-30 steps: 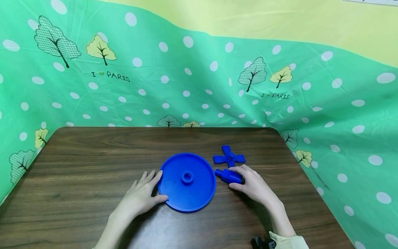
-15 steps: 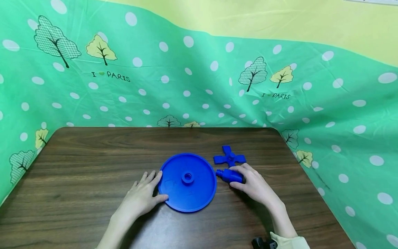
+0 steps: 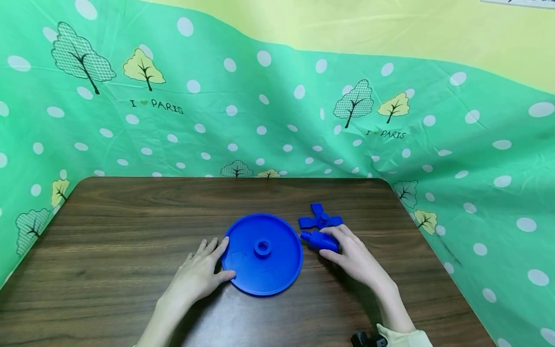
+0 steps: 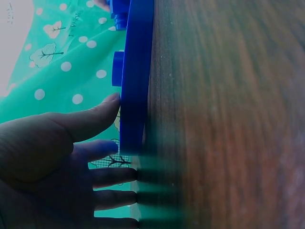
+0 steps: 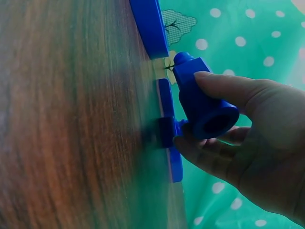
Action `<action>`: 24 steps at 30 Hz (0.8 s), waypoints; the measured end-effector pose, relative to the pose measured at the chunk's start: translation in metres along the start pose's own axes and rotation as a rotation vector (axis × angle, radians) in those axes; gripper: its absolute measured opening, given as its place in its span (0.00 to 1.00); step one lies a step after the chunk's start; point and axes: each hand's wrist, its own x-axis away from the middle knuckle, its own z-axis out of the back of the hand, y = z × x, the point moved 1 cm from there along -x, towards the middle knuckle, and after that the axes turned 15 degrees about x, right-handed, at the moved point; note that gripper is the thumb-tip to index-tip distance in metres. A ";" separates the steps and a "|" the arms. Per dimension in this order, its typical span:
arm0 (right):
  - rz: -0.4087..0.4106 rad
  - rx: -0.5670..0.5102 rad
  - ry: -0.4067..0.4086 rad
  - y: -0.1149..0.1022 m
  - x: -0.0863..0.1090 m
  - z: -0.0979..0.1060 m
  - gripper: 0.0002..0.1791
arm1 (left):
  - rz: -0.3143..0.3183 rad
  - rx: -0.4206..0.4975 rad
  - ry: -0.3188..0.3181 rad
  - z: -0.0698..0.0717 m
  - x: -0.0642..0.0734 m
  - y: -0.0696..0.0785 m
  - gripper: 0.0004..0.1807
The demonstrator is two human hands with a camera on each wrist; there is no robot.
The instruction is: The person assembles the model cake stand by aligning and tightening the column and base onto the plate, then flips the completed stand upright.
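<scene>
A round blue disc (image 3: 262,279) with a rimmed edge and a raised hollow hub lies on the wooden table. My left hand (image 3: 197,275) touches its left rim with thumb and index fingertip, fingers spread and fairly straight. To the disc's right, my right hand (image 3: 356,254) grips a blue hollow cylindrical piece (image 3: 322,240) between thumb and fingers. The narrow ribbed end of this piece points left toward the disc, and its hollow wide end shows in the right wrist view. It is held off the tabletop. Just behind it lies a flat blue four-armed cross (image 3: 320,220), partly hidden.
The brown wooden table (image 3: 130,231) reaches back to a green curtain (image 3: 260,115) with white dots and trees. A black device (image 3: 368,339) sits by the right sleeve (image 3: 403,336) at the bottom edge.
The cylindrical piece in my right hand has risen slightly and shifted a little toward the cross. My left hand stays at the disc's rim.
</scene>
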 end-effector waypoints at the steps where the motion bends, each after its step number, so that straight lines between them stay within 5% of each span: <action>1: 0.000 -0.001 0.003 0.000 0.000 0.000 0.22 | -0.001 -0.001 0.000 0.000 0.000 0.000 0.44; 24: 0.031 -0.054 0.042 -0.023 -0.004 0.017 0.25 | 0.059 0.005 -0.020 0.004 0.000 0.000 0.44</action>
